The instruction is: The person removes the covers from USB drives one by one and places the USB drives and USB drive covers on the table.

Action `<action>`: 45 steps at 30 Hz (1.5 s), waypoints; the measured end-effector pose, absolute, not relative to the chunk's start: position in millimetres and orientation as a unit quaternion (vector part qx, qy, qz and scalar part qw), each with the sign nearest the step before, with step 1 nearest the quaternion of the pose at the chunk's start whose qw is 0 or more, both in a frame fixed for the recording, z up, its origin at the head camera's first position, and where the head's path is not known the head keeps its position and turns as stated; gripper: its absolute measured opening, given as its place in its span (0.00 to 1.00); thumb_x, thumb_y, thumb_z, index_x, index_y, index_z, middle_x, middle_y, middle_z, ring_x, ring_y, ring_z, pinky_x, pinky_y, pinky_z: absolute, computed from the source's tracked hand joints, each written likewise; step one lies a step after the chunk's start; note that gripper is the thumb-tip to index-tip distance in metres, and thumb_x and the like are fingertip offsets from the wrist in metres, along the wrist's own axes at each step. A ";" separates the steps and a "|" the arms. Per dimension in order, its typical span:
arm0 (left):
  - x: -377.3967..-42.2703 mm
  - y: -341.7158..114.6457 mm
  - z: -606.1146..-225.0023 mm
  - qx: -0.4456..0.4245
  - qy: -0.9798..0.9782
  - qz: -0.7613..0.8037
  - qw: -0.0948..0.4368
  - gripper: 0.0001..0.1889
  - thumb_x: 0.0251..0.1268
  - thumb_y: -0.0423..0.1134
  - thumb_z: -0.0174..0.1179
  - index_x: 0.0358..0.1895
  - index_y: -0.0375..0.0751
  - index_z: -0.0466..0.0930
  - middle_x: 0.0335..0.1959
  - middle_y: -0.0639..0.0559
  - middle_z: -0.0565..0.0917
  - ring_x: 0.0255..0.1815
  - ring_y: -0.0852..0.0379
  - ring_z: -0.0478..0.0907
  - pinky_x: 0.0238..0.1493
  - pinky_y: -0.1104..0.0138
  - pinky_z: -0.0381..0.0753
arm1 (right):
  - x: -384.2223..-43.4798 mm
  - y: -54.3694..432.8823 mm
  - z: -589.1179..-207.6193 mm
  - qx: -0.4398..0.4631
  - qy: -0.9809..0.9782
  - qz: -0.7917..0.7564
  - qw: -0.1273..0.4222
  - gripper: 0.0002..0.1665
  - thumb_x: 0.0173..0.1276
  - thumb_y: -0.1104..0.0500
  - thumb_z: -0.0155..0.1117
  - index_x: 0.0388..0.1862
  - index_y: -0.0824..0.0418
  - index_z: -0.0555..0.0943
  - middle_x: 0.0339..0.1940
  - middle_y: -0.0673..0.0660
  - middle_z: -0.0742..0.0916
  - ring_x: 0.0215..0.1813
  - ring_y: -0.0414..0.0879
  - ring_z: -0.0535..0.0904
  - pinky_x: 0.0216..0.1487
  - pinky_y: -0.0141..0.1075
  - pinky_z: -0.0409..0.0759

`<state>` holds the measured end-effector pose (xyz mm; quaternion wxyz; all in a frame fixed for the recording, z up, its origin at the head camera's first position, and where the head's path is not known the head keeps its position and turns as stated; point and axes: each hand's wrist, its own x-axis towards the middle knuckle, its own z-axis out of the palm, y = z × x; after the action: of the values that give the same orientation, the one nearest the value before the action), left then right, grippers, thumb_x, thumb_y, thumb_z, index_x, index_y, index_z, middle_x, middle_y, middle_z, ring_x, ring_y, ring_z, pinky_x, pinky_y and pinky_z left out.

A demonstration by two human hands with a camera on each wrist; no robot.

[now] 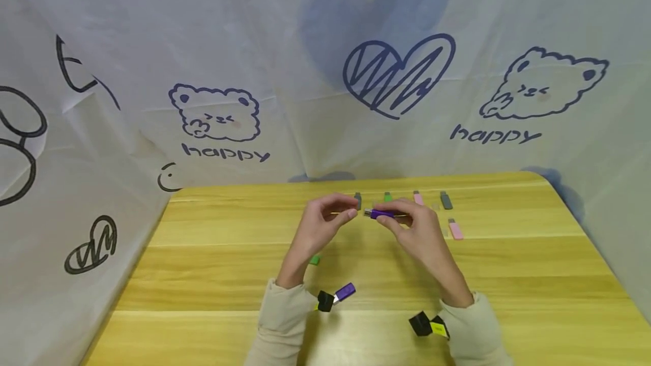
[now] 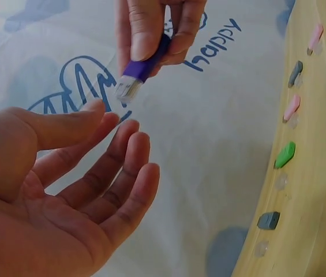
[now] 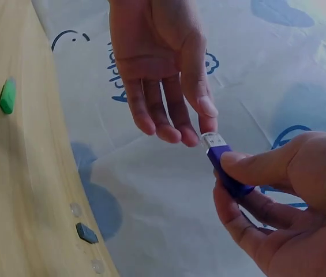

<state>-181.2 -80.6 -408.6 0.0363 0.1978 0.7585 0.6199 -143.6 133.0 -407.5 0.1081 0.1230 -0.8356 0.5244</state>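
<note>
My right hand (image 1: pixel 414 227) pinches a purple USB flash drive (image 1: pixel 381 214) between thumb and fingers, above the table. Its metal connector points toward my left hand and looks covered by clear plastic (image 3: pixel 212 140). My left hand (image 1: pixel 325 219) is held up beside the connector, fingers loosely bent and thumb extended. Nothing is between those fingers, and the left wrist view (image 2: pixel 87 173) shows a small gap to the drive. A second purple USB flash drive (image 1: pixel 345 291) lies on the table near the left sleeve.
Along the table's (image 1: pixel 213 275) far side lie grey (image 1: pixel 446 200), green (image 1: pixel 387 195) and pink (image 1: pixel 455 229) USB drives, with small clear pieces (image 2: pixel 281 181) among them. Another green drive (image 3: pixel 7 96) lies partly behind the left wrist. A printed white cloth (image 1: pixel 305 72) hangs behind the table.
</note>
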 end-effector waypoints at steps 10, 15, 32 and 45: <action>-175.5 -71.5 -409.4 0.213 0.734 0.644 0.036 0.10 0.70 0.29 0.66 0.50 0.27 0.85 0.46 0.38 0.87 0.47 0.47 0.86 0.51 0.63 0.85 | -140.7 127.8 -406.1 0.125 -0.797 0.582 0.106 0.10 0.69 0.65 0.72 0.48 0.66 0.89 0.45 0.60 0.90 0.46 0.51 0.89 0.48 0.31 0.85; -173.6 -70.1 -409.1 0.214 0.733 0.646 0.026 0.08 0.68 0.28 0.67 0.46 0.28 0.86 0.42 0.38 0.88 0.43 0.50 0.87 0.49 0.63 0.86 | -139.6 125.7 -404.8 0.120 -0.800 0.578 0.106 0.11 0.68 0.64 0.73 0.47 0.65 0.89 0.44 0.59 0.91 0.45 0.50 0.89 0.46 0.32 0.86; -170.9 -71.4 -405.3 0.225 0.742 0.631 0.005 0.04 0.66 0.28 0.69 0.41 0.32 0.89 0.40 0.43 0.89 0.40 0.53 0.87 0.48 0.62 0.87 | -136.9 130.4 -398.4 0.145 -0.810 0.560 0.091 0.09 0.68 0.65 0.73 0.46 0.64 0.89 0.44 0.59 0.90 0.46 0.51 0.89 0.48 0.38 0.87; -171.4 -72.9 -401.5 0.222 0.754 0.619 0.000 0.02 0.66 0.27 0.69 0.39 0.33 0.89 0.38 0.44 0.89 0.39 0.54 0.88 0.48 0.62 0.87 | -136.1 127.1 -399.2 0.136 -0.803 0.574 0.090 0.08 0.68 0.63 0.73 0.45 0.64 0.89 0.43 0.59 0.91 0.43 0.50 0.90 0.43 0.31 0.86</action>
<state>-171.4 -72.9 -401.5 -0.0003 0.2218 0.7536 0.6188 -136.1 127.1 -399.2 0.0898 0.1365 -0.8027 0.5736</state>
